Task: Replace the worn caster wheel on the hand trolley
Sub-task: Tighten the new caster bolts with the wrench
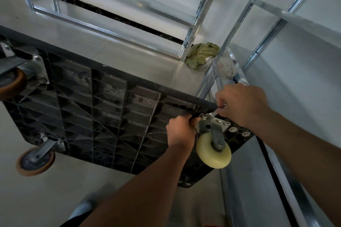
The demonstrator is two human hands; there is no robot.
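**New caster going on, bolts being tightened**

With the trolley (103,108) upturned on the floor, the cream caster wheel (214,151) sits lower right of frame. Right hand (239,105) grips a spanner (212,115) on a plate bolt. Left hand (181,131) clamps the deck rib beside the bracket. Wheel likely hard and slick, so hold the steel fork instead.

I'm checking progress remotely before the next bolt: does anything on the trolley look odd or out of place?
One wheel does not match: the caster by the hands is pale cream and clean, while the two wheels at the left are orange-brown and grimy. The trolley lies underside up. A crumpled green bag lies by the shelf.
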